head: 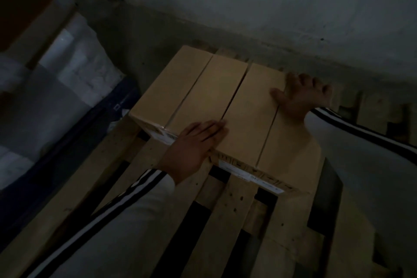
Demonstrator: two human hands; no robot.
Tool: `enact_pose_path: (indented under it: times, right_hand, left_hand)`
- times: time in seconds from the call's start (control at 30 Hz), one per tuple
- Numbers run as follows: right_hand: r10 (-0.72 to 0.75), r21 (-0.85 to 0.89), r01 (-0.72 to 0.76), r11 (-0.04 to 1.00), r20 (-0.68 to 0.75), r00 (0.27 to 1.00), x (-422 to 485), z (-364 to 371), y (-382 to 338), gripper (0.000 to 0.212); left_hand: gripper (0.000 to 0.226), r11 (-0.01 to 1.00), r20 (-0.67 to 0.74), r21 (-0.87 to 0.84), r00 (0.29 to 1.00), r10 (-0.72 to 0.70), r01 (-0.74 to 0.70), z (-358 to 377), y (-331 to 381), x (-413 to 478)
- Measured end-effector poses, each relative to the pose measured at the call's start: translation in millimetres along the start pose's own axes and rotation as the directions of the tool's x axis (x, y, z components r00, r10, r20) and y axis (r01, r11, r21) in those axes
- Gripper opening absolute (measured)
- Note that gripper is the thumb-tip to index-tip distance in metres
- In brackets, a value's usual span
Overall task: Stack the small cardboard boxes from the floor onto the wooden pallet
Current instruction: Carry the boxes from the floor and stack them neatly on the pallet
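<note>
Several small cardboard boxes (209, 99) lie side by side, flat, on the far end of the wooden pallet (228, 216). My left hand (194, 146) rests flat on the near edge of the row, fingers straight across a box top. At the far right corner of the row is my right hand (302, 95), its fingers spread over the edge of the rightmost box (291, 149). The scene is dim and the right hand is slightly blurred. Both sleeves are white with dark stripes.
A grey concrete wall (259, 7) runs behind the pallet. To the left lie wrapped white bundles (74, 67) on a dark blue base (67, 142). Bare pallet slats with dark gaps stretch toward me. Concrete floor (372, 198) shows on the right.
</note>
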State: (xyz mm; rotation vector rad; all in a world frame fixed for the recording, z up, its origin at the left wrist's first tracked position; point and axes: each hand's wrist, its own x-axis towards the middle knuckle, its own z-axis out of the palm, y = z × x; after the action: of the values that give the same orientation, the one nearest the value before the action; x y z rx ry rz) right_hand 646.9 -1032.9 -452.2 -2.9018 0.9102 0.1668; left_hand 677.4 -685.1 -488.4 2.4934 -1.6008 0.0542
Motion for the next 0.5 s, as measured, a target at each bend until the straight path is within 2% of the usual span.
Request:
enact_pose_path:
  times: [0.23, 0.33, 0.4, 0.43, 0.5]
  right_hand:
    - [-0.026, 0.023, 0.027, 0.999, -0.022, 0.999, -0.7, 6.6, -1.6, 0.098]
    - [0.003, 0.023, -0.003, 1.000, -0.010, 1.000, -7.0, 7.1, -7.7, 0.093]
    - [0.029, 0.022, -0.030, 0.999, 0.012, 0.999, -21.4, 5.9, -17.3, 0.088]
    - [0.006, 0.020, -0.007, 1.000, 0.022, 1.000, -34.7, 5.8, -20.7, 0.087]
    - [-0.172, 0.042, 0.171, 0.984, 0.019, 0.985, -69.5, 9.2, -19.6, 0.084]
  left_hand:
    - [0.079, 1.000, 0.062, 0.005, 0.998, 0.023, -0.023, 2.3, -5.3, 0.0]
    - [0.087, 1.000, 0.059, 0.010, 0.998, -0.017, 0.017, 5.6, -1.3, -1.1]
    - [0.084, 0.999, 0.048, 0.025, 0.998, -0.027, 0.026, 2.6, 5.3, -1.4]
    - [0.079, 0.999, 0.034, 0.029, 0.999, -0.031, 0.030, 0.4, 10.1, -2.5]
    - [0.075, 0.998, 0.007, 0.040, 0.999, -0.049, 0.049, -3.0, 19.2, -3.9]
